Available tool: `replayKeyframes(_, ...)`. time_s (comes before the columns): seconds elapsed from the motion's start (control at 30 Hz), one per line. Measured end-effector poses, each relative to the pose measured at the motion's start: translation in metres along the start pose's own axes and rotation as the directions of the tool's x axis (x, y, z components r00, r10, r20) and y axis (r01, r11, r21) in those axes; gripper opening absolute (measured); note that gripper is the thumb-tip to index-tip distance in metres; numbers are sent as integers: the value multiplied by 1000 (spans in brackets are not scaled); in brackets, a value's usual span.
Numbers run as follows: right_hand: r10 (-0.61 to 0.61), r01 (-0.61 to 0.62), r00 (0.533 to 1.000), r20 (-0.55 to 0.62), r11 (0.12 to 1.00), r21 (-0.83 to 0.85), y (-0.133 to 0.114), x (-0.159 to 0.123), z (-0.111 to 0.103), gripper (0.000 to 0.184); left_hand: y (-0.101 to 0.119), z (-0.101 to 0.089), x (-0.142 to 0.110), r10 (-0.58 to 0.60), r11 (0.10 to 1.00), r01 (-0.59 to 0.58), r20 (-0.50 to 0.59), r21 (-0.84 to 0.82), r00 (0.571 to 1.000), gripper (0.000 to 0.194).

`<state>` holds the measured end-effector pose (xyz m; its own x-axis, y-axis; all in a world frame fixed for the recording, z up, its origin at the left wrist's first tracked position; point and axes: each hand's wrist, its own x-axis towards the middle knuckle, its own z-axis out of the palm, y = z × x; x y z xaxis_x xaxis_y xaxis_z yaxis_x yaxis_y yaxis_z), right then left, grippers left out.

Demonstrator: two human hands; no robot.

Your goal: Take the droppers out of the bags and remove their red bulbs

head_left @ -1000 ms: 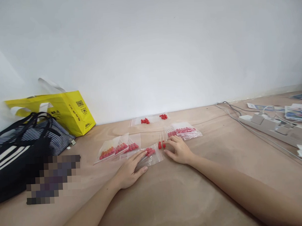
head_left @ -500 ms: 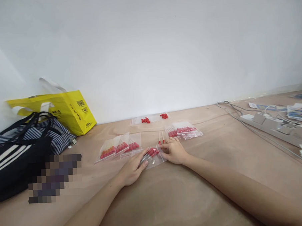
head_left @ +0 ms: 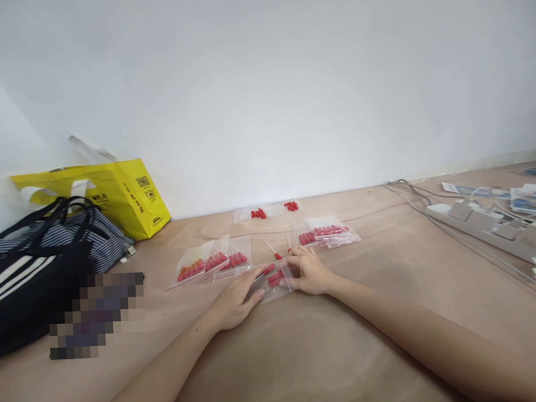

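Clear plastic bag (head_left: 277,292), thin and glossy, lies on my smooth brown tabletop (head_left: 275,355), holding rounded red tips (head_left: 275,277). On my feed, the left hand (head_left: 237,303) touches its left end, thumb and fingers apart; the right hand (head_left: 312,272) bends at its right edge. Whether either grips, I can't tell.

A clear bag (head_left: 269,296) holds red-ended sticks (head_left: 275,278); a loose pale stick (head_left: 274,251), red-ended, lies slanted just beyond it.

bag (head_left: 275,288) between the hands (head_left: 237,300)
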<state>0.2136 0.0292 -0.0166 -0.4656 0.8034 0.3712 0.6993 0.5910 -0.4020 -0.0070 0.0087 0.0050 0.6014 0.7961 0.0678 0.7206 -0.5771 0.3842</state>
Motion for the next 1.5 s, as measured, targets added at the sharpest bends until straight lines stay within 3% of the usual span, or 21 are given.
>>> replayKeyframes(0.27,-57,51,998,39,989,138,-3,-2,-2,36,0,0,0,12,1000,-12,-6,4,1000,47)
replayKeyframes(0.4,-86,73,995,56,976,204,-4,-2,1,18,-1,0,0,17,1000,-17,0,2,1000,46)
replayKeyframes(0.5,-38,31,999,17,943,331,-3,-6,3,4,-2,0,0,22,1000,-22,0,-10,1000,46)
replayKeyframes(0.67,47,-27,998,-28,870,493,8,-16,0,5,-3,0,-1,17,1000,-17,-7,-9,1000,46)
replayKeyframes(0.77,116,-33,987,-114,829,558,21,-18,-6,10,-6,0,-2,-13,1000,13,-22,7,1000,47)
replayKeyframes(0.87,199,24,930,-309,806,592,33,-17,-12,14,-8,0,-3,-52,998,53,-44,22,998,48)
replayKeyframes(1.0,176,79,833,-524,900,429,37,-14,-16,12,-9,1,-4,-71,997,72,-40,23,997,49)
replayKeyframes(1.2,34,63,747,-664,991,122,31,-10,-16,11,-10,2,-3,-59,998,60,-57,24,997,48)
replayKeyframes(1.4,-15,42,704,-710,999,21,35,-6,-19,14,-7,1,-3,-63,998,64,-60,24,996,47)
replayKeyframes(1.5,-70,46,739,-670,998,-53,41,-5,-16,17,-8,2,-3,-68,997,69,-56,23,996,48)
